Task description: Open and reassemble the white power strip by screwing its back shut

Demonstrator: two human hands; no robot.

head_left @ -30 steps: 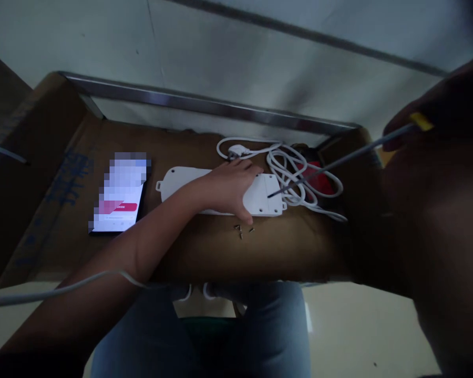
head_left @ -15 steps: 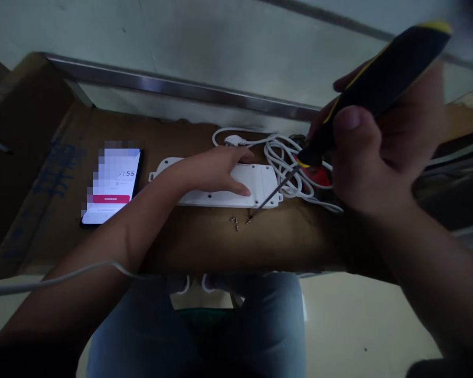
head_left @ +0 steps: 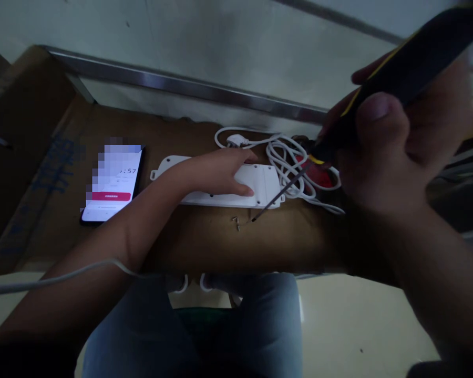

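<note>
A white power strip lies on the brown cardboard, with dark screw holes along its upward face. My left hand holds it down, thumb on the face and fingers over the far edge. In my right hand is a black and yellow screwdriver, gripped by the handle. Its shaft slants down across the strip's right end, and the tip is close to the cardboard just in front of the strip. Small loose screws lie left of the tip. Whether the tip touches a screw cannot be made out.
A coiled white cord with a plug lies behind and right of the strip, beside a red object. On the left lies a lit phone. A metal rail runs behind the cardboard. A pale cable crosses my left forearm.
My right hand and the screwdriver have shifted up and right, and the tip has moved slightly right. The screw beside the tip no longer shows clearly. My left hand stays on the strip.
</note>
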